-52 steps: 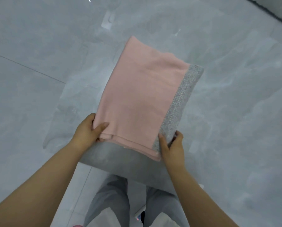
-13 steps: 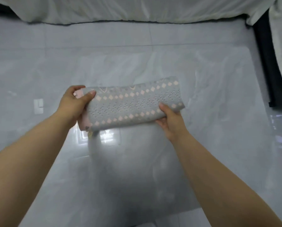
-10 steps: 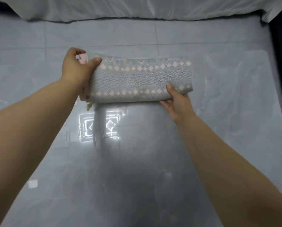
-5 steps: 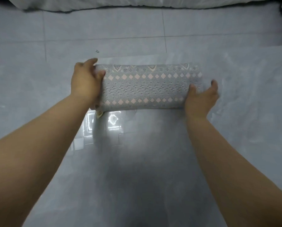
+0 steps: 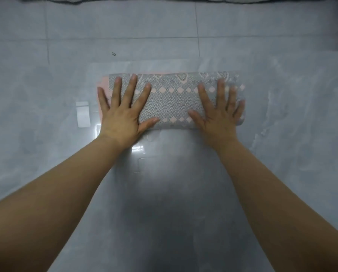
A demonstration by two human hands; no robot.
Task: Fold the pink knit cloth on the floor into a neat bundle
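Head: cloth (image 5: 172,101) now down, released.

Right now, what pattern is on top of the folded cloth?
Grey knit with rows of pink diamonds on the folded cloth, seen in the head view.

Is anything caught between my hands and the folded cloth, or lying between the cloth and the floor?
Nothing visible. The left hand and right hand lie flat, fingers spread, directly on the folded cloth, which rests on the tiled floor. What is beneath the cloth is hidden.
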